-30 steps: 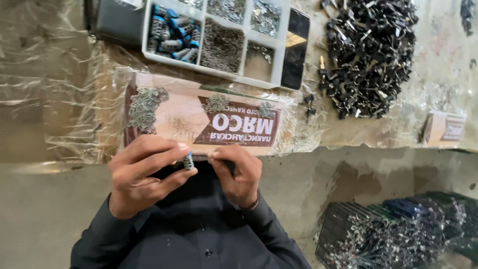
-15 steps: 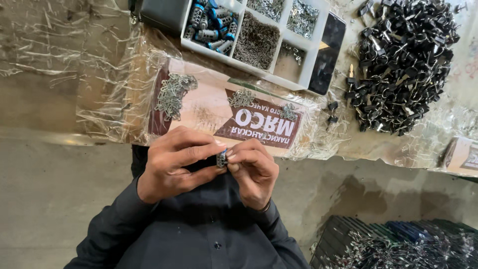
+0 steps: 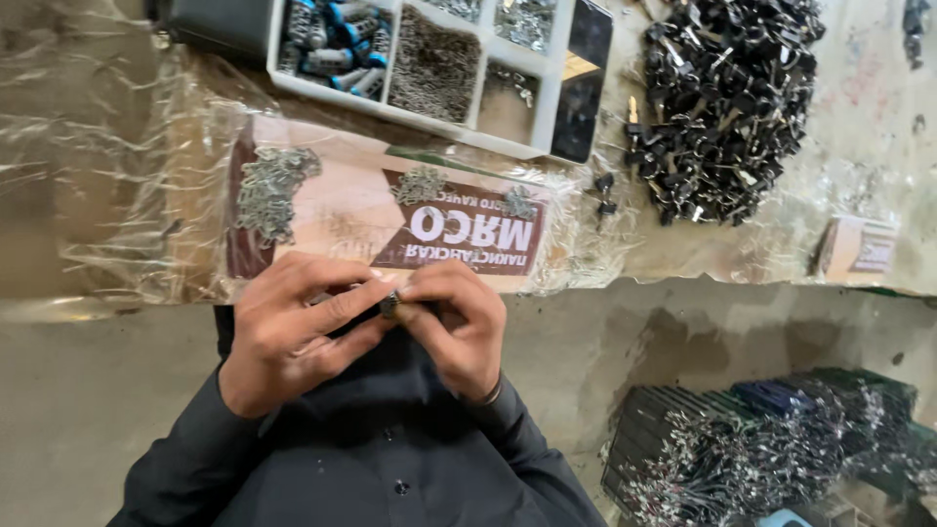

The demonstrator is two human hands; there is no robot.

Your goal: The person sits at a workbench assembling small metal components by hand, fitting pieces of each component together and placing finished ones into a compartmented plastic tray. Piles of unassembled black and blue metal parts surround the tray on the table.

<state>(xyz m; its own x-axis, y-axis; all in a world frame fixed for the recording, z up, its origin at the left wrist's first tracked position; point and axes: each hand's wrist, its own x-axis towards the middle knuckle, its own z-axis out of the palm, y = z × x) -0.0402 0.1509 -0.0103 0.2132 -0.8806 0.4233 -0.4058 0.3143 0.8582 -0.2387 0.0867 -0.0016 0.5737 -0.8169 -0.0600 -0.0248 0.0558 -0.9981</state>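
Both my hands pinch one small metal piece point(image 3: 390, 304): left hand point(image 3: 293, 332) thumb and forefinger pressed together on it, right hand point(image 3: 459, 327) closed on its other end, held just below the printed carton point(image 3: 332, 210). On the carton: three small heaps of metal links point(image 3: 268, 190). Behind it, one divided tray point(image 3: 547, 146), five compartments in view. Right of it, one big pile of black parts point(image 3: 722, 107) and one small box point(image 3: 859, 249). Below right, a crate of bundled pieces point(image 3: 742, 459). My read: one piece in work, most of the pile left
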